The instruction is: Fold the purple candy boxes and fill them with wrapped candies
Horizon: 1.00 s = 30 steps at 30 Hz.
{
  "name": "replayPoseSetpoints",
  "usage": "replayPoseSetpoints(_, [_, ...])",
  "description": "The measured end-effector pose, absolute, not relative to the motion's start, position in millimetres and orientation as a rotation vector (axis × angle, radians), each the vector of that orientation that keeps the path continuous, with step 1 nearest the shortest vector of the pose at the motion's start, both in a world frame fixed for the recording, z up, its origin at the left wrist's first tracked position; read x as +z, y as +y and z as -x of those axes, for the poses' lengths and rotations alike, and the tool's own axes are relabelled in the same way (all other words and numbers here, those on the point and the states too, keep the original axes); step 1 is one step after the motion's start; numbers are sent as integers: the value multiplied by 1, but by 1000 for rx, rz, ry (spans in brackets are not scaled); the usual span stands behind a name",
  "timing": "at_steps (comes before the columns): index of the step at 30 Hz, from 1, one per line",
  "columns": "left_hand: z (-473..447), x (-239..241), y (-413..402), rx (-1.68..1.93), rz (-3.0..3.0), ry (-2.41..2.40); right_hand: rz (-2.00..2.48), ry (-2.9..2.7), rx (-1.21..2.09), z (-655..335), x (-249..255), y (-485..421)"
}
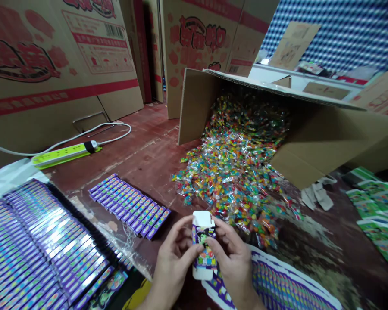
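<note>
Between my two hands is a small purple printed candy box [203, 247] with its white end flaps standing out at top and bottom. My left hand [177, 254] grips its left side, thumb pressed on the front panel. On the right side my right hand [230, 254] holds it too, its thumb also on the front. Just beyond the hands spreads a heap of clear-wrapped colourful candies [236, 176], spilling from a cardboard box on its side [310, 142]. A fan of flattened purple cartons [287, 280] lies beside and partly under my right hand.
A row of purple boxes [129, 204] lies left of my hands, with packed rows of similar boxes [48, 241] farther left. A yellow-green power strip [64, 154] with a white cable sits behind. Large cartons [61, 56] stand at the back; green packages [375, 211] lie at right.
</note>
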<state>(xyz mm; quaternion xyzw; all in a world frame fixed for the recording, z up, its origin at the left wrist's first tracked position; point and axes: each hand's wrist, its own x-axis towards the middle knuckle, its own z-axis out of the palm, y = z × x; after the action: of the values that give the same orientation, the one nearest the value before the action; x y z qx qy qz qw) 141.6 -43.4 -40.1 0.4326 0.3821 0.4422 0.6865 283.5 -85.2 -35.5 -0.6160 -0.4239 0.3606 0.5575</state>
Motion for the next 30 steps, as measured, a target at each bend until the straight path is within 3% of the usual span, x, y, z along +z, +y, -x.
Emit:
replayPoseSetpoints(8, [-127,-29,-35,703,-1149,676,1479,-1232,723,-290,-34,-85])
replayPoseSetpoints(19, [-130,-28,-33,780,-918,723,1228,-1093,1105,-298,-16,-66])
replayPoseSetpoints(30, [-130,-23,-40,747,-1060,810,1395,-952,1330,-310,-4,-55])
